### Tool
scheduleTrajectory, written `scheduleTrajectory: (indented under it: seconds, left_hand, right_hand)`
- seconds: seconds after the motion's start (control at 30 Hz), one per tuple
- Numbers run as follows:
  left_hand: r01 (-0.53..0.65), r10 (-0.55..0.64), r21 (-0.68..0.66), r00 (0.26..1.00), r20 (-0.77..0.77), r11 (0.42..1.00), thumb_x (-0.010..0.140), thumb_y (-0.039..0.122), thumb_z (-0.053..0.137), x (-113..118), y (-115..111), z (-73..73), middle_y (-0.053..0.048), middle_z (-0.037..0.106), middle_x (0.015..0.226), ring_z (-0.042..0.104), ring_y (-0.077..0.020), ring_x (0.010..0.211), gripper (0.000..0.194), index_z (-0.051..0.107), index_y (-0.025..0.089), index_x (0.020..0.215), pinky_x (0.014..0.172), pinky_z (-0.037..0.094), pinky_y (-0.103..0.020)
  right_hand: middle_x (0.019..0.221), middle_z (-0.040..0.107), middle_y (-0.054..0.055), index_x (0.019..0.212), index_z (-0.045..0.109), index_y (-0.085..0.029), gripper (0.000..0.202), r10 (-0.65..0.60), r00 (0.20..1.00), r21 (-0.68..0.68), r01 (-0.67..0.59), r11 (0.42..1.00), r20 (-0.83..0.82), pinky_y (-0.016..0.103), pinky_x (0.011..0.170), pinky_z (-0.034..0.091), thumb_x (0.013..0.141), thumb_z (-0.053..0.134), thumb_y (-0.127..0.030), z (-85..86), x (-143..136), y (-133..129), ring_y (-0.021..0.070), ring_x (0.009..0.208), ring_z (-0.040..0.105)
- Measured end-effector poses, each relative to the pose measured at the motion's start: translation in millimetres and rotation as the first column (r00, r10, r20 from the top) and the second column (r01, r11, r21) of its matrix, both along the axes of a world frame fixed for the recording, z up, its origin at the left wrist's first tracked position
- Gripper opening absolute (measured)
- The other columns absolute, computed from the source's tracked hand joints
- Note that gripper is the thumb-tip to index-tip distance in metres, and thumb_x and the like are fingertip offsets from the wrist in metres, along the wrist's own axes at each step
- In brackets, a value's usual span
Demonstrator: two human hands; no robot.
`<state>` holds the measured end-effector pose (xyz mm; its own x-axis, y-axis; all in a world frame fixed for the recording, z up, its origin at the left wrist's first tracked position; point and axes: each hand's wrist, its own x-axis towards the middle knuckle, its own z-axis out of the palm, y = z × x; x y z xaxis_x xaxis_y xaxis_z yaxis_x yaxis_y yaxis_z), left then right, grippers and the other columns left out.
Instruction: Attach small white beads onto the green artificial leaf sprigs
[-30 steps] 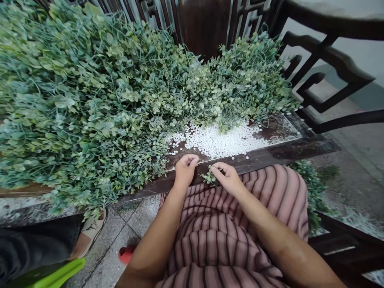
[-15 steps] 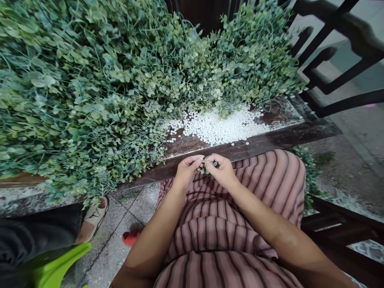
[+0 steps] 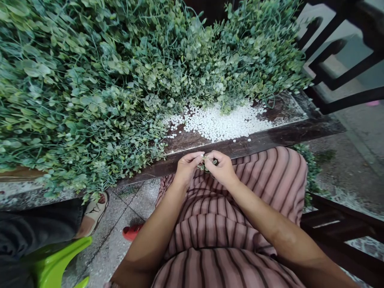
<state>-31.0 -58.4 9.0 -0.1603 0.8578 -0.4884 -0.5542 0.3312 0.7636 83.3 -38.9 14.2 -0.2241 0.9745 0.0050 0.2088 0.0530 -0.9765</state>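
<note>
Both hands meet above my lap, just off the front edge of a dark wooden bench. My left hand (image 3: 188, 168) pinches with thumb and forefinger close to a small sprig of green leaves (image 3: 203, 166); what lies between those fingertips is too small to make out. My right hand (image 3: 221, 167) is closed on the sprig, its leaves showing under and between the fingers. Just beyond the hands, a spread of small white beads (image 3: 223, 123) covers part of the dark wooden surface (image 3: 192, 141).
A large heap of leafy green artificial sprigs (image 3: 99, 88) fills the back and left. A dark wooden chair (image 3: 333, 76) stands at right. At lower left are another person's sandalled foot (image 3: 94, 210) and a bright green plastic seat (image 3: 60, 260). A red shoe (image 3: 131, 232) is on the tiled floor.
The view has shifted slightly. Both hands keep nearly the same pose around the sprig, with only small finger movement.
</note>
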Motion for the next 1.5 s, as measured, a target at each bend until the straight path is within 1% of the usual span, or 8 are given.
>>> scheduleTrajectory:
  seconds: [0.33, 0.47, 0.7, 0.87, 1.03, 1.2, 1.37, 1.5]
  left_hand:
    - [0.009, -0.002, 0.042, 0.985, -0.173, 0.999, 0.052, 0.024, 0.075, 1, -2, -9.7, -0.002, 0.071, 0.076, 0.061, -0.0114, 0.067, 0.021, 0.071, 0.018, 0.071, 0.074, 0.048, -0.028]
    - [0.017, -0.003, 0.056, 0.971, -0.241, 0.998, 0.054, 0.021, 0.073, 4, -3, -9.4, -0.003, 0.071, 0.077, 0.061, -0.0122, 0.071, 0.017, 0.072, 0.018, 0.071, 0.075, 0.047, -0.028]
    - [0.053, -0.020, 0.097, 0.950, -0.313, 0.994, 0.058, 0.020, 0.069, 6, -4, -8.3, -0.002, 0.069, 0.076, 0.059, -0.0113, 0.071, 0.016, 0.071, 0.018, 0.073, 0.072, 0.047, -0.025]
    - [0.055, -0.008, 0.116, 0.929, -0.369, 0.992, 0.060, 0.020, 0.067, 7, -3, -8.3, -0.002, 0.068, 0.076, 0.059, -0.0113, 0.070, 0.014, 0.071, 0.017, 0.074, 0.071, 0.047, -0.025]
    - [0.068, -0.023, 0.111, 0.933, -0.358, 0.992, 0.060, 0.020, 0.068, 4, -2, -7.1, -0.002, 0.069, 0.074, 0.060, -0.0113, 0.069, 0.013, 0.071, 0.017, 0.072, 0.073, 0.047, -0.026]
    - [0.106, -0.082, 0.065, 0.954, -0.290, 0.992, 0.057, 0.023, 0.071, 1, 1, -5.7, -0.002, 0.070, 0.073, 0.060, -0.0110, 0.067, 0.014, 0.071, 0.016, 0.070, 0.072, 0.048, -0.026]
    - [0.135, -0.123, 0.041, 0.966, -0.228, 0.990, 0.052, 0.027, 0.076, -1, 3, -3.7, -0.001, 0.068, 0.067, 0.057, -0.0091, 0.058, 0.020, 0.070, 0.015, 0.067, 0.063, 0.048, -0.024]
    - [0.146, -0.141, 0.015, 0.973, -0.185, 0.989, 0.047, 0.029, 0.078, -1, 5, -1.8, 0.000, 0.067, 0.062, 0.055, -0.0076, 0.051, 0.024, 0.069, 0.014, 0.065, 0.055, 0.047, -0.023]
  right_hand:
    - [0.053, 0.044, -0.003, 0.051, 0.043, -0.020, 0.015, -0.025, 0.999, -0.012, 0.025, 1.000, 0.030, 0.024, 0.054, 0.033, 0.065, 0.049, -0.022, 0.3, 0, -3, 0.0092, 0.053, 0.039]
    - [0.053, 0.043, -0.003, 0.051, 0.042, -0.020, 0.015, -0.035, 0.999, -0.023, 0.035, 0.999, 0.031, 0.024, 0.054, 0.033, 0.064, 0.050, -0.022, -1.6, 2, -3, 0.0092, 0.053, 0.038]
    - [0.052, 0.040, -0.004, 0.050, 0.040, -0.020, 0.017, -0.061, 0.997, -0.010, 0.062, 0.998, 0.039, 0.024, 0.054, 0.032, 0.064, 0.050, -0.023, -6.3, 3, -3, 0.0089, 0.053, 0.037]
    - [0.052, 0.039, -0.004, 0.050, 0.040, -0.020, 0.018, -0.079, 0.995, -0.004, 0.079, 0.997, 0.057, 0.024, 0.053, 0.031, 0.065, 0.049, -0.022, -9.8, 4, -3, 0.0087, 0.052, 0.036]
    - [0.051, 0.037, -0.005, 0.050, 0.039, -0.019, 0.019, -0.076, 0.995, 0.023, 0.075, 0.997, 0.056, 0.023, 0.052, 0.030, 0.065, 0.049, -0.023, -10.4, 4, -1, 0.0083, 0.052, 0.035]
    - [0.051, 0.040, -0.004, 0.049, 0.041, -0.019, 0.017, -0.021, 0.999, 0.026, 0.019, 0.999, 0.049, 0.023, 0.052, 0.031, 0.064, 0.050, -0.023, -10.2, 8, 1, 0.0082, 0.052, 0.037]
    - [0.051, 0.043, -0.003, 0.050, 0.044, -0.018, 0.014, 0.019, 0.999, -0.022, -0.018, 1.000, 0.043, 0.023, 0.053, 0.032, 0.062, 0.049, -0.022, -10.7, 12, 5, 0.0083, 0.052, 0.039]
    - [0.050, 0.043, -0.003, 0.049, 0.044, -0.018, 0.014, 0.020, 0.999, -0.076, -0.018, 0.997, 0.027, 0.022, 0.053, 0.033, 0.061, 0.050, -0.022, -10.2, 13, 6, 0.0082, 0.052, 0.040]
